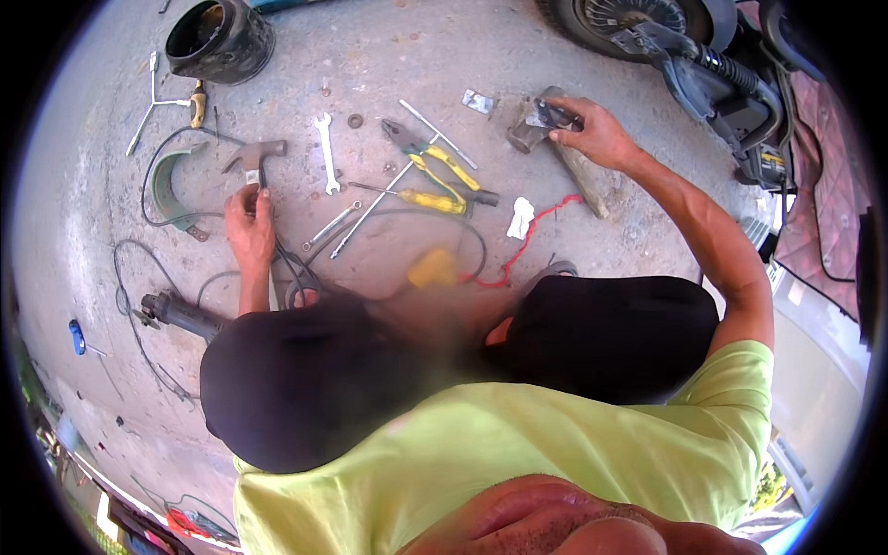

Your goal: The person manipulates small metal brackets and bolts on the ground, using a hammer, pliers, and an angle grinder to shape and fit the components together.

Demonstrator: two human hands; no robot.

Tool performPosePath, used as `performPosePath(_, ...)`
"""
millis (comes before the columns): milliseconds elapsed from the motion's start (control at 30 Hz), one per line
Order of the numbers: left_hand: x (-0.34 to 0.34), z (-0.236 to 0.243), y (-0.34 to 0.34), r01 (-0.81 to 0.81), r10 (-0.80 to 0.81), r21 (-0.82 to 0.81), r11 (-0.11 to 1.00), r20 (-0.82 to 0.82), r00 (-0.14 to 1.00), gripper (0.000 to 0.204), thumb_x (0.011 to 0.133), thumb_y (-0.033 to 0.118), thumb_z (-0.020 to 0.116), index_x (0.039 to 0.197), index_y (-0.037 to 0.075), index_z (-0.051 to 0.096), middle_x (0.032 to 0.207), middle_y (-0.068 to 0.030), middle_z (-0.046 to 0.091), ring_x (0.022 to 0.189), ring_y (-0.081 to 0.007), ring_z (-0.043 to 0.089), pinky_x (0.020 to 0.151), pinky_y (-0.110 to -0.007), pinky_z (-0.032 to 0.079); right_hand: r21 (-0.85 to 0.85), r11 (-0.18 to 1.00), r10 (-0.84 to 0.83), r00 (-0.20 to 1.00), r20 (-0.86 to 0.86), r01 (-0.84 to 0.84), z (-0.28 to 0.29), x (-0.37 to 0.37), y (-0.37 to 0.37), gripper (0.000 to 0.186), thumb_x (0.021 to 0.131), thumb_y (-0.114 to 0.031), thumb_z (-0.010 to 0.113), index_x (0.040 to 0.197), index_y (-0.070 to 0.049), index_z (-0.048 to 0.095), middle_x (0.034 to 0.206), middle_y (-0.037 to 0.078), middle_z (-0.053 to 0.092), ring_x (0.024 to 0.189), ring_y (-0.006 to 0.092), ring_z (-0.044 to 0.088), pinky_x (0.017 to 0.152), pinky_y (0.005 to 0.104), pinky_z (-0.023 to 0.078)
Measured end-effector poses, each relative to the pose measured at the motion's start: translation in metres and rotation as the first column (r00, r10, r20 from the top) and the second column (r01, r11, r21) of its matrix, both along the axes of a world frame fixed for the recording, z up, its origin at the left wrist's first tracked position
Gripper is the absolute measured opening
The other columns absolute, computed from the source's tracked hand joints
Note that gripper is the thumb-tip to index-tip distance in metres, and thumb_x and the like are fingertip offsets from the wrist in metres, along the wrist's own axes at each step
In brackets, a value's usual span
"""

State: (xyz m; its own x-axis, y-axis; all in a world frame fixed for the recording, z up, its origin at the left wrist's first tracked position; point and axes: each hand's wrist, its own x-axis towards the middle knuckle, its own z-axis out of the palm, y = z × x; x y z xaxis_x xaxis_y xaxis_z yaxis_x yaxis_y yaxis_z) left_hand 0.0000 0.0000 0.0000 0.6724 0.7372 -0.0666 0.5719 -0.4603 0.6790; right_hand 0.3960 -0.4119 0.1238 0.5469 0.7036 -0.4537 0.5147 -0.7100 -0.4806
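My left hand (248, 224) is closed on the handle of a claw hammer (265, 150), whose head points away from me beside a curved green metal piece (166, 190). My right hand (597, 139) grips a small dark part (558, 117) over the metal head of a short wooden-handled mallet (522, 138); what exactly the part is, I cannot make out. Between my hands lie a spanner (327, 157), yellow-handled pliers (444, 166), a yellow-handled screwdriver (421, 200), long metal rods (361, 213), a white scrap (520, 218) and red wire (504, 270).
A black bucket-like container (222, 55) and a T-handle wrench (148, 106) lie at the upper left. A wheeled vehicle (703, 74) stands at the upper right beside pink quilted cloth (814, 231). An angle grinder (180, 314) and cables (120, 277) lie on the concrete floor (92, 231) left of my knees.
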Motion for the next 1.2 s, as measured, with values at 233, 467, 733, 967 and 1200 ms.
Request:
performPosePath(233, -0.006, 0.011, -0.02, -0.01, 0.024, 0.195, 0.981, -0.071, 0.997, 0.045, 0.091, 0.025, 0.073, 0.125, -0.002, 0.061, 0.118, -0.0219, 0.058, 0.107, -0.0357, 0.058, 0.095, -0.043, 0.047, 0.139, 0.889, -0.436, 0.899, -0.035, 0.437, -0.044, -0.023, -0.069, 0.057, 0.084, -0.023, 0.079, 0.134, -0.003, 0.061, 0.12, 0.017, 0.065, 0.103, 0.0232, 0.065, 0.09, 0.0355, 0.053)
performPosePath(467, -0.016, -0.008, 0.014, 0.024, 0.016, 0.109, 0.994, -0.354, 0.935, 0.052, 0.088, 0.032, 0.072, 0.122, -0.006, 0.062, 0.118, -0.0276, 0.065, 0.114, -0.0429, 0.059, 0.099, -0.048, 0.045, 0.3, 0.919, -0.34, 0.902, 0.268, 0.257, -0.067, -0.025, -0.057, 0.053, 0.083, -0.026, 0.081, 0.131, -0.007, 0.065, 0.11, 0.017, 0.065, 0.099, 0.0271, 0.064, 0.09, 0.0371, 0.052)
performPosePath(733, 0.008, 0.008, 0.032, -0.044, -0.042, -0.227, 0.973, -0.363, 0.931, 0.031, 0.084, 0.018, 0.07, 0.103, -0.006, 0.063, 0.085, -0.0141, 0.068, 0.078, -0.0246, 0.067, 0.073, -0.04, 0.053, 0.245, 0.92, -0.359, 0.91, 0.208, 0.306, -0.072, -0.028, -0.057, 0.054, 0.087, -0.031, 0.076, 0.136, -0.011, 0.063, 0.111, 0.019, 0.064, 0.104, 0.0342, 0.062, 0.092, 0.0402, 0.049)
performPosePath(967, 0.063, 0.079, 0.006, 0.149, -0.196, -0.502, 0.852, -0.042, 0.98, 0.021, 0.089, 0.006, 0.065, 0.103, -0.001, 0.051, 0.081, -0.0081, 0.061, 0.061, -0.0142, 0.058, 0.056, -0.029, 0.049, 0.292, 0.933, -0.289, 0.922, 0.257, 0.211, -0.091, -0.029, -0.07, 0.05, 0.097, -0.03, 0.062, 0.144, -0.015, 0.054, 0.115, 0.019, 0.061, 0.109, 0.0377, 0.058, 0.095, 0.0451, 0.048)
performPosePath(1200, 0.202, 0.205, -0.067, 0.709, -0.72, -0.154, 0.688, -0.026, 0.694, 0.032, 0.09, 0.007, 0.067, 0.114, 0.001, 0.047, 0.087, -0.0036, 0.056, 0.071, -0.0096, 0.055, 0.062, -0.027, 0.048, 0.193, 0.949, -0.293, 0.924, 0.244, 0.25, -0.077, -0.037, -0.072, 0.047, 0.1, -0.029, 0.056, 0.144, -0.014, 0.051, 0.116, 0.02, 0.06, 0.113, 0.039, 0.057, 0.097, 0.0478, 0.047)
